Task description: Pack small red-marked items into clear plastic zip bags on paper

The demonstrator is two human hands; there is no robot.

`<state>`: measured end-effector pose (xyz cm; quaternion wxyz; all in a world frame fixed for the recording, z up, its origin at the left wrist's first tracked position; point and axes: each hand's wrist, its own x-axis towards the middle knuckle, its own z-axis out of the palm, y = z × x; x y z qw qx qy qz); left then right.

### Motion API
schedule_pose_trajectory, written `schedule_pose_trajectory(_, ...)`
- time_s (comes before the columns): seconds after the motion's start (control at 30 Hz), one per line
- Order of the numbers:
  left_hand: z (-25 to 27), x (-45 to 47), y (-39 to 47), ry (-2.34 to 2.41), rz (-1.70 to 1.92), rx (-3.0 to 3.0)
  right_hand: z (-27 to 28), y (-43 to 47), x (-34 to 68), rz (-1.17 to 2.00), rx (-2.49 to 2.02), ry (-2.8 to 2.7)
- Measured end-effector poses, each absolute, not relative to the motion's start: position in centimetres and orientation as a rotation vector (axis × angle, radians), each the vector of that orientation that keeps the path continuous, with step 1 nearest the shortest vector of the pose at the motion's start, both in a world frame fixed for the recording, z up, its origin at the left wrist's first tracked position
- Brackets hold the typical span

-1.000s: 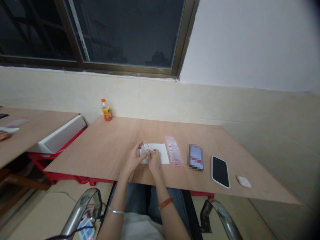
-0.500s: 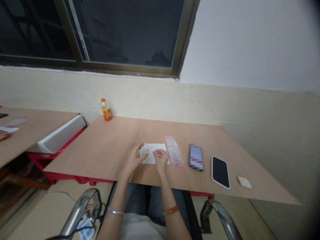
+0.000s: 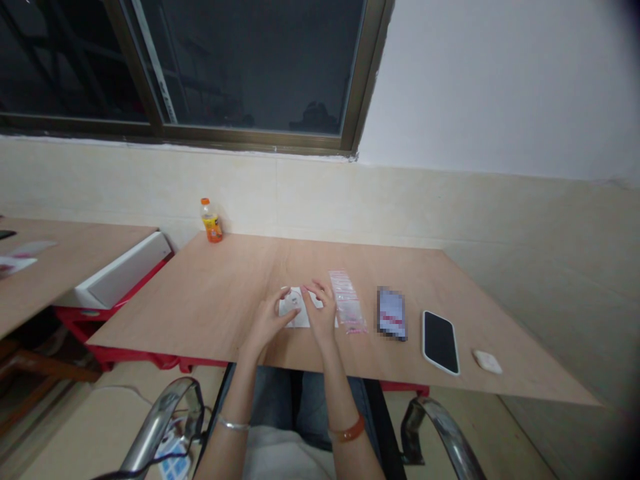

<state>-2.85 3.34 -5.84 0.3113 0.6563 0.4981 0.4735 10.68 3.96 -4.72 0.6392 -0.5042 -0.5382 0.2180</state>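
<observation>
A white sheet of paper [image 3: 299, 323] lies on the table, partly covered by both hands. Over it is a small clear plastic bag [image 3: 294, 303] with tiny dark marks showing in it, too small to name. My left hand [image 3: 269, 320] curves around the bag's left side, thumb and forefinger gripping its edge. At the bag's upper right, my right hand [image 3: 323, 313] has thumb and forefinger close together on its edge, other fingers raised. Just right of the paper lies a strip of clear, pink-edged plastic bags [image 3: 349, 300].
Right of the bags are a phone with a blurred screen [image 3: 392, 313], a white-framed black device [image 3: 440, 343] and a small white object [image 3: 487, 361]. An orange drink bottle [image 3: 212, 221] stands at the back left. Another table [image 3: 60, 267] adjoins on the left.
My right hand has moved up and left from its low pinch over the paper to the bag's upper edge. The left hand stays nearly still. A person's hand at far left has left view.
</observation>
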Motion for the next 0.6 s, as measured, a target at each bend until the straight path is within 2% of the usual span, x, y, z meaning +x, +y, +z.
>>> schedule_pose_trajectory(0.33, -6.8, -3.4, 3.8, 1.364, 1.274, 1.743, -5.8, 4.6, 11.0, 0.552, -1.162, -1.199)
schedule_pose_trajectory(0.6, -6.8, -3.7, 3.8, 1.352, 1.291, 1.736, -13.1, 6.8, 10.3, 0.595, -1.329, -1.377)
